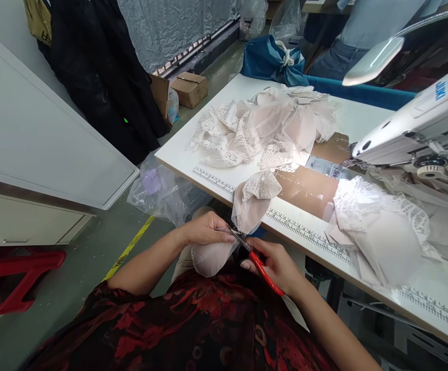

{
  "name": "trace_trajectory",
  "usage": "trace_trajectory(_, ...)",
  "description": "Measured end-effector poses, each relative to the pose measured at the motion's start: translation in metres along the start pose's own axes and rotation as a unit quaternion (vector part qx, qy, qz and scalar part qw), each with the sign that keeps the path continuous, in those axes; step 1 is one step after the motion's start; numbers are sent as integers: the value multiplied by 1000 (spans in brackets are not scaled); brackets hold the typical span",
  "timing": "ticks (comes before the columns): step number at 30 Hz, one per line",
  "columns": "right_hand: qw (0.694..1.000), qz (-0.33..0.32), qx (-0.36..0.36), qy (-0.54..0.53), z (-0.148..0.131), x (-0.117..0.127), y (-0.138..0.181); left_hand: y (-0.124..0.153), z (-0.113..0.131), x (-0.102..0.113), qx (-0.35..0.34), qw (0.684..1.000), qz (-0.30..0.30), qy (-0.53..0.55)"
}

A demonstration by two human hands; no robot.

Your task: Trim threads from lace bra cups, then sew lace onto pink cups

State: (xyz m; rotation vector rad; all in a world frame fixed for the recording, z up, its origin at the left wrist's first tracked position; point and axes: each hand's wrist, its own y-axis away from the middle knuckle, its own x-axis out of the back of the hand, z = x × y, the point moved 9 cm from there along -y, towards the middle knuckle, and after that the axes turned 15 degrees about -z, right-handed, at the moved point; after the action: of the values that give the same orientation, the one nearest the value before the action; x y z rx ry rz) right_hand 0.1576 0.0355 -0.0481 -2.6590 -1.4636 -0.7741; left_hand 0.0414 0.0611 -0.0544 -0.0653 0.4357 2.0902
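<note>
Sheer fabric piece [210, 259] hangs from left hand's [209, 229] pinch, body side; right hand [275, 261] grips red-handled scissors [261, 268], long axis pointing toward the left.

At your ten o'clock stands a large pale panel [34, 113], with a drawer front [19, 219] at nine. A red stool [19, 278] sits at eight, left of yellow tape [131, 245] on your grey-green floor [112, 226]. Your eleven shows a silvery, crinkled wall covering [173, 31] and a cardboard box [189, 88]. Your white-topped table [366, 121] stretches from twelve round to four.
</note>
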Motion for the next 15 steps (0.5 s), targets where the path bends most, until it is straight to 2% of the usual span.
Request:
trace_trajectory(12, 995, 71, 24, 64, 8, 6, 7, 1, 5, 2, -18, 999, 21, -25)
trace_trajectory(15, 993, 84, 44, 77, 13, 2, 16, 11, 16, 3, -27, 990, 43, -130)
